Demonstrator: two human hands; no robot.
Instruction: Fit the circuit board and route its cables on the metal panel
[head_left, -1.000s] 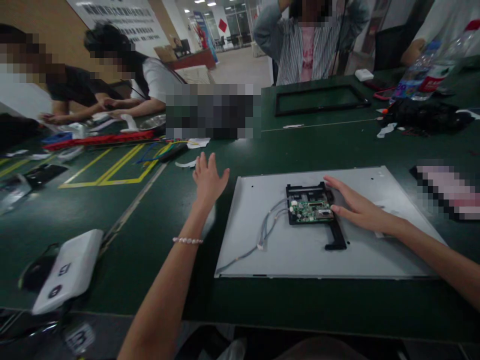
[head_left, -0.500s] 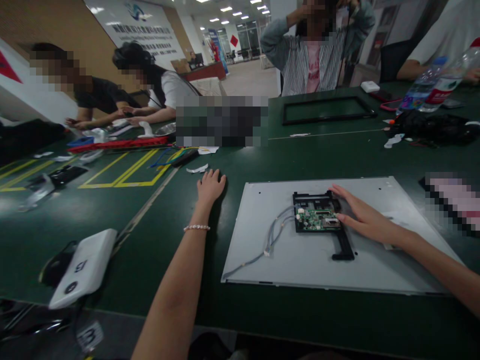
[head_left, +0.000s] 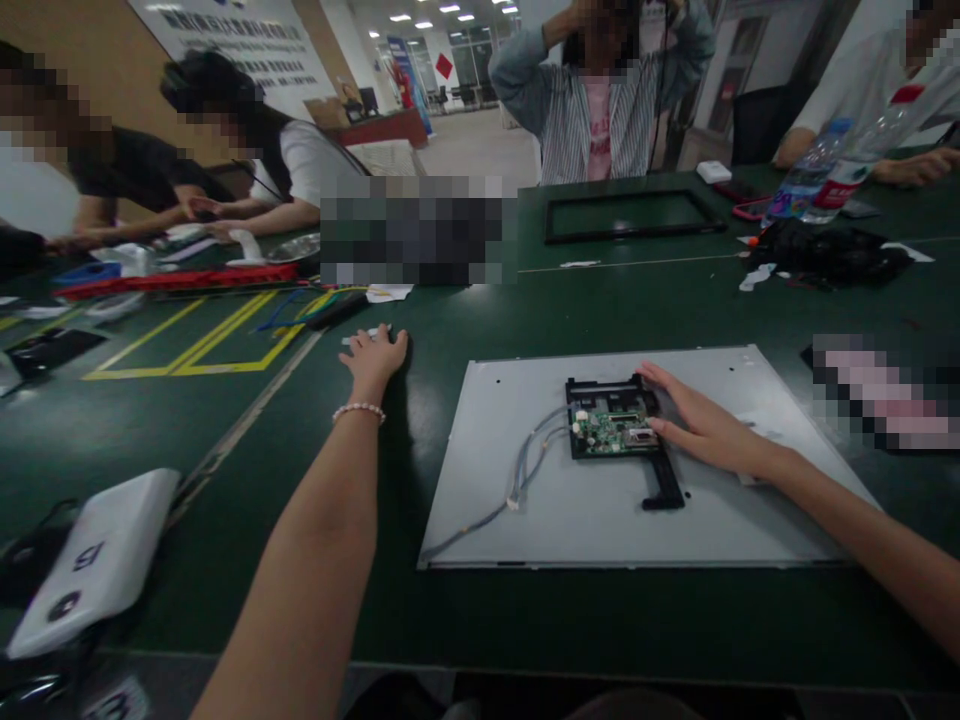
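A grey metal panel [head_left: 600,510] lies flat on the green table [head_left: 450,610] in front of me. On it sits a black bracket [head_left: 660,485] holding a small green circuit board [head_left: 611,428], with thin grey cables [head_left: 525,465] trailing left. My right hand [head_left: 705,430] rests flat on the panel, fingers stretched out and touching the right side of the bracket and board. My left hand [head_left: 373,358] reaches out on the bare table left of the panel. Its fingers are curled down over a small white scrap [head_left: 352,340].
A white device [head_left: 90,560] lies at the near left. Yellow floor-style markings [head_left: 210,345], a red strip [head_left: 187,280] and coloured wires are at the far left. A black frame [head_left: 630,215], water bottles [head_left: 817,180] and a black bundle [head_left: 825,255] stand at the back. Other people sit around the table.
My left hand, raised with fingers spread a second ago, has dropped to the table and curled over the white scrap. My right hand has stayed on the bracket.
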